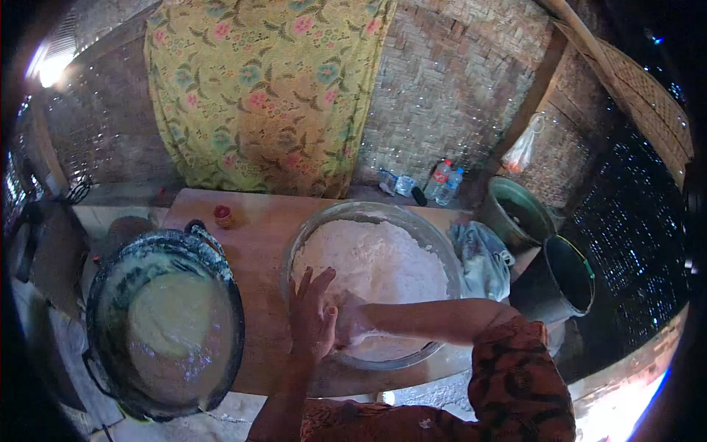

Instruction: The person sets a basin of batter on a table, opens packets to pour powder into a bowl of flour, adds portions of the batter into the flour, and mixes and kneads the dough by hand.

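Note:
A wide metal basin (439, 348) full of pale flour (401, 258) sits on the wooden table. At its near left side is my left hand (313, 317), fingers stretched up and thumb apart, over the rim and holding nothing I can see. My right hand (349, 321), whitened with flour, reaches across to the left edge of the flour, right beside my left hand. Its fingers are turned away and partly hidden, so their grip does not show. To the left stands a large black wok (237, 324) with a pale, wet batter-like mass (169, 317) in it.
The wooden table (261, 295) lies between wok and basin. A small red-topped container (223, 216) stands at the back. Behind the basin are two plastic bottles (440, 177). On the right are a grey cloth bundle (480, 258), a green bucket (519, 210) and a black bucket (556, 280).

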A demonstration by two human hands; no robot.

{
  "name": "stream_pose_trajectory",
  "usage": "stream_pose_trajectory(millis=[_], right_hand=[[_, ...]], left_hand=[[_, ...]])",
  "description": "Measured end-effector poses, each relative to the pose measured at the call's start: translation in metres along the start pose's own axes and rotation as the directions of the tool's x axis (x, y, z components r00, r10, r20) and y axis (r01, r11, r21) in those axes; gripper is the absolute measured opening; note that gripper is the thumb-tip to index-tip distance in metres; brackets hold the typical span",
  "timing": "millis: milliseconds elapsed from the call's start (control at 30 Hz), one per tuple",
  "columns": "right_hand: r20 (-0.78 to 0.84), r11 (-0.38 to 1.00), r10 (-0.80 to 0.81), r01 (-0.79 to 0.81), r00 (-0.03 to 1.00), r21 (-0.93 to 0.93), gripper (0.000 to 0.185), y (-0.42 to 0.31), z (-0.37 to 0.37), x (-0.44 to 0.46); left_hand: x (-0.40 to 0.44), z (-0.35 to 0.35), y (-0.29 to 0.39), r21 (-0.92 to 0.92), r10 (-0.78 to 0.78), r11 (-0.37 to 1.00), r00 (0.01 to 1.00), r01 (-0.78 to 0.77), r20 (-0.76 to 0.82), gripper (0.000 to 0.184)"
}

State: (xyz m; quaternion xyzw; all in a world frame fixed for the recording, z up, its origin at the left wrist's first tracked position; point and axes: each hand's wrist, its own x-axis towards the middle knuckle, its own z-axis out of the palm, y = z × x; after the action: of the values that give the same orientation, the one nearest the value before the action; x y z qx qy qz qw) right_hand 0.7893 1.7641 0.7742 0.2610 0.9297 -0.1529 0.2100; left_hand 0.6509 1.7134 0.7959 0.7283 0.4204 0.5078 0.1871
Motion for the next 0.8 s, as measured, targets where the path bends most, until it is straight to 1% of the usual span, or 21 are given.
stream_pose_trajectory(millis=[67, 100, 167, 200, 233, 267, 300, 367, 400, 467, 500, 533, 567, 600, 667, 700, 733, 767, 800], right_hand=[[-0.005, 0.999, -0.053, 0.053, 0.999, 0.006, 0.049, 0.008, 0.01, 0.014], [-0.007, 0.997, -0.075, 0.075, 0.997, 0.005, 0.048, 0.011, 0.015, 0.017], [-0.002, 0.993, -0.122, 0.122, 0.993, -0.005, 0.045, 0.019, 0.026, 0.014], [0.001, 0.99, -0.137, 0.137, 0.991, -0.018, 0.044, 0.023, 0.03, 0.009], [0.01, 0.987, -0.157, 0.157, 0.988, -0.029, 0.043, 0.029, 0.033, 0.001], [0.024, 0.984, -0.173, 0.174, 0.985, -0.041, 0.042, 0.038, 0.038, -0.009], [0.036, 0.981, -0.182, 0.184, 0.983, -0.062, 0.041, 0.049, 0.042, -0.023], [0.054, 0.974, -0.198, 0.203, 0.979, -0.1, 0.039, 0.073, 0.046, -0.05], [0.061, 0.971, -0.196, 0.203, 0.979, -0.13, 0.037, 0.085, 0.048, -0.062], [0.06, 0.958, -0.194, 0.202, 0.979, -0.202, 0.035, 0.107, 0.047, -0.084], [0.015, 0.942, -0.228, 0.225, 0.974, -0.251, 0.034, 0.119, 0.043, -0.092], [-0.046, 0.914, -0.296, 0.269, 0.954, -0.304, 0.033, 0.128, 0.039, -0.097], [-0.214, 0.855, -0.472, 0.385, 0.855, -0.347, 0.034, 0.132, 0.026, -0.104], [-0.213, 0.847, -0.485, 0.395, 0.848, -0.356, 0.034, 0.136, 0.009, -0.102], [-0.233, 0.795, -0.546, 0.41, 0.805, -0.447, 0.028, 0.126, -0.036, -0.096], [-0.246, 0.793, -0.55, 0.407, 0.798, -0.453, 0.028, 0.131, -0.04, -0.068], [-0.24, 0.803, -0.535, 0.4, 0.81, -0.442, 0.029, 0.133, -0.04, -0.042], [-0.229, 0.836, -0.494, 0.386, 0.839, -0.391, 0.029, 0.131, -0.041, -0.018], [-0.215, 0.877, -0.437, 0.36, 0.873, -0.319, 0.03, 0.126, -0.042, 0.003]], left_hand=[[0.001, 0.002, 0.002, -0.011, 0.016, 1.0, 1.0, -0.016, 0.002, 0.064], [0.0, 0.001, 0.006, 0.007, -0.001, 1.0, 1.0, 0.001, -0.008, 0.064], [-0.004, -0.001, 0.023, -0.041, -0.052, 0.998, 0.997, 0.05, -0.056, 0.071], [-0.013, 0.003, 0.032, -0.017, -0.06, 0.998, 0.995, 0.059, -0.075, 0.071], [-0.03, 0.013, 0.043, 0.185, -0.054, 0.981, 0.999, 0.053, 0.0, 0.073], [-0.046, 0.022, 0.056, 0.379, -0.07, 0.925, 0.994, 0.034, 0.08, 0.076], [-0.058, 0.036, 0.074, 0.404, -0.083, 0.914, 0.995, 0.05, 0.064, 0.076], [-0.073, 0.066, 0.11, 0.497, -0.163, 0.868, 0.946, 0.004, 0.278, 0.081], [-0.072, 0.072, 0.114, 0.51, -0.179, 0.86, 0.95, 0.023, 0.258, 0.081], [-0.059, 0.079, 0.118, 0.637, -0.422, 0.747, 0.876, 0.189, 0.236, 0.085], [-0.051, 0.078, 0.111, 0.64, -0.427, 0.741, 0.878, 0.202, 0.217, 0.085], [-0.044, 0.071, 0.095, 0.687, -0.388, 0.689, 0.918, 0.231, 0.081, 0.086], [-0.041, 0.065, 0.083, 0.728, -0.335, 0.632, 0.941, 0.265, -0.052, 0.087], [-0.038, 0.061, 0.077, 0.734, -0.336, 0.622, 0.94, 0.273, -0.066, 0.087], [-0.034, 0.054, 0.069, 0.677, -0.312, 0.65, 0.933, 0.346, -0.177, 0.085], [-0.032, 0.053, 0.065, 0.688, -0.302, 0.643, 0.937, 0.337, -0.177, 0.085], [-0.034, 0.054, 0.063, 0.643, -0.277, 0.689, 0.941, 0.334, -0.193, 0.083], [-0.037, 0.055, 0.062, 0.596, -0.253, 0.734, 0.945, 0.327, -0.207, 0.082], [-0.037, 0.054, 0.06, 0.606, -0.245, 0.73, 0.948, 0.317, -0.201, 0.082]])
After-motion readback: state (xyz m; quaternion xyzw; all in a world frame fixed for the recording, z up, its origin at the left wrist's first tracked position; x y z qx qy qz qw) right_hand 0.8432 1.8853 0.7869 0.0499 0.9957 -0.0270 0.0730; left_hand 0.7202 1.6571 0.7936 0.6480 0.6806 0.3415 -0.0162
